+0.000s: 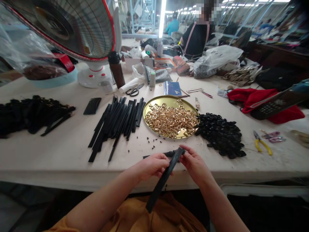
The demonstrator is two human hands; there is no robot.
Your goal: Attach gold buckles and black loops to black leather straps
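Note:
A long black strap (161,184) runs from near the table's front edge down over my lap. My left hand (152,166) is closed round its middle. My right hand (194,163) pinches its upper end just above the table edge. Behind my hands sits a round gold tray (154,103) heaped with small gold metal buckles (172,120). A pile of small black loops (220,135) lies to its right. A fan of loose black straps (118,124) lies to its left.
A heap of black pieces (31,114) lies far left, a phone (92,105) and scissors (134,91) behind the straps. A large fan (72,29) stands at the back left. Yellow pliers (262,143) and red cloth (256,96) lie right. A person in black sits across the table.

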